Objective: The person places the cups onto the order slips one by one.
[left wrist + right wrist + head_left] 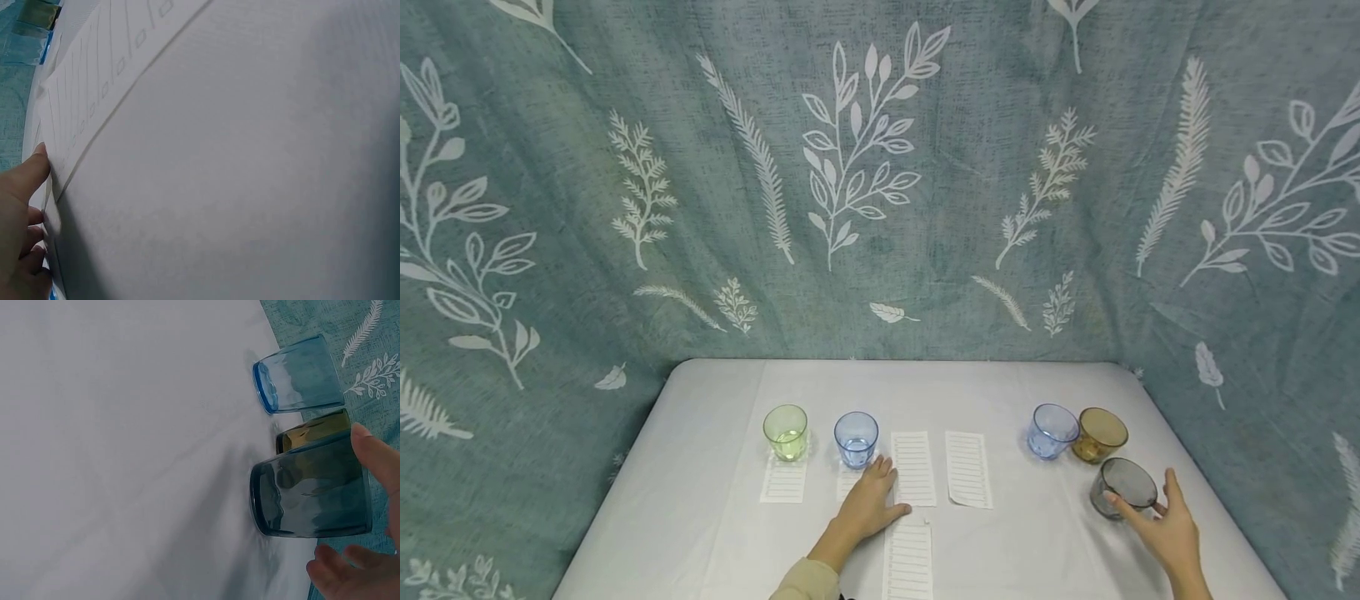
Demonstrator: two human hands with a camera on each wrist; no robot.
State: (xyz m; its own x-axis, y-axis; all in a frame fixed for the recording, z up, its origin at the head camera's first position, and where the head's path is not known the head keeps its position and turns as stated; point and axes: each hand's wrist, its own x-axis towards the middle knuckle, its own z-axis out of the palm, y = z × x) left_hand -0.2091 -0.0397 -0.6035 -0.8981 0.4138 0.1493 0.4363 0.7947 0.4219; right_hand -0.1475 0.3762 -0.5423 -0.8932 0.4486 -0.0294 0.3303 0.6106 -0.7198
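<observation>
The left hand (pixel 868 502) rests, fingers relaxed, among white rectangular lined paper sheets (pixel 913 468), while the right hand (pixel 1172 532) brackets a smoky-grey transparent round tumbler (pixel 1122 480) on the white table (pixel 1015 550) near an amber transparent tumbler (pixel 1099 437), whether gripping it I cannot tell.

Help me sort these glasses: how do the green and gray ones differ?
The green glass is pale, the gray glass dark and smoky. The green glass stands at a lined slip; the gray glass has none. The right hand is at the gray glass; the green glass is untouched. Both are transparent.
</observation>
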